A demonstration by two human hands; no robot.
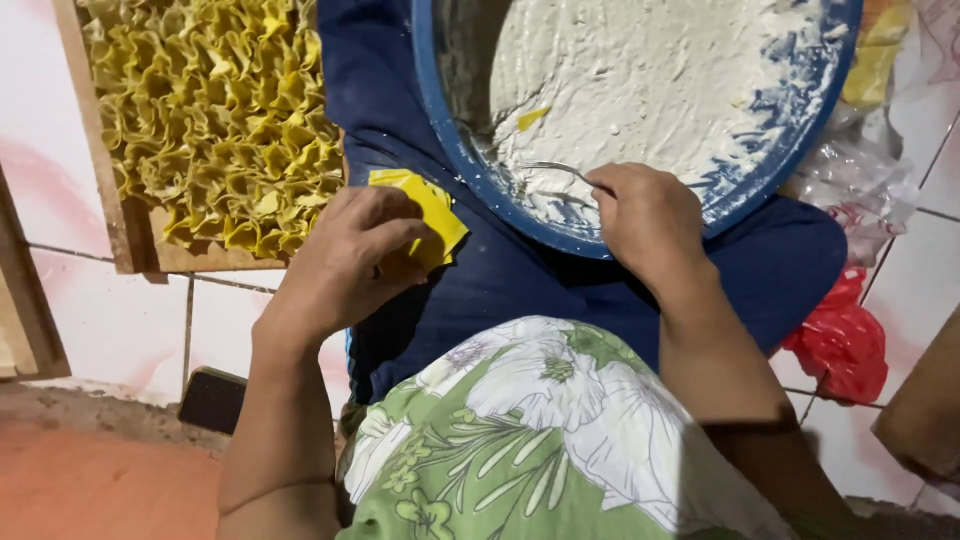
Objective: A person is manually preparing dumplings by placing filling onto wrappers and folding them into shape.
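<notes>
1. The left hand was curled shut around a flat square yellow dough wrapper, held over the lap in dark blue cloth.
2. The right hand pinched a thin metal spoon, its tip in pale paste.
3. The round blue plastic basin of whitish filling sat at twelve o'clock from the hands, resting on the lap.
4. A wooden tray packed with folded yellow dumplings lay at ten o'clock on the white tiled floor.
5. A crumpled red plastic bag lay at three o'clock.
</notes>
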